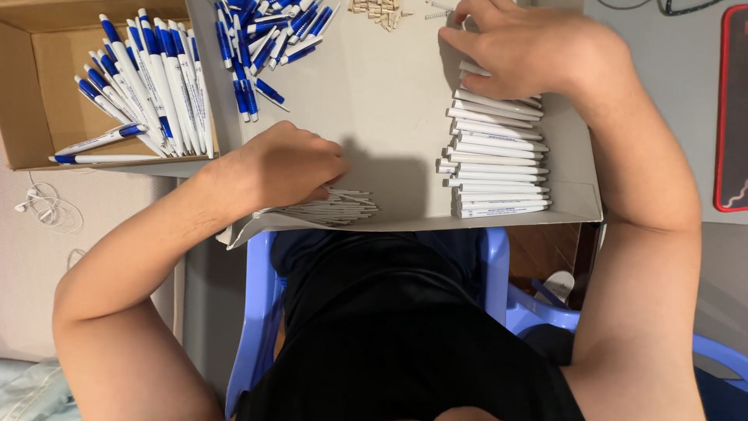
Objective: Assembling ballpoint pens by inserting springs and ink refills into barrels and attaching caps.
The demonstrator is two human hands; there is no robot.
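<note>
My left hand (284, 165) rests curled on a pile of thin white pen refills (336, 207) at the near left of a grey cardboard tray (389, 109); what its fingers hold is hidden. My right hand (526, 47) lies at the far end of a neat row of white pen barrels (496, 168) on the tray's right side, fingers bent down onto the top ones. A heap of blue pen parts (261, 39) sits at the tray's far left, and small beige pieces (380, 12) lie at the far middle.
A brown cardboard box (31, 86) at the left holds several finished blue-and-white pens (148, 86). White earphones (47, 206) lie on the surface below it. A red-edged dark object (732, 109) is at the right. I sit on a light blue plastic chair (257, 312).
</note>
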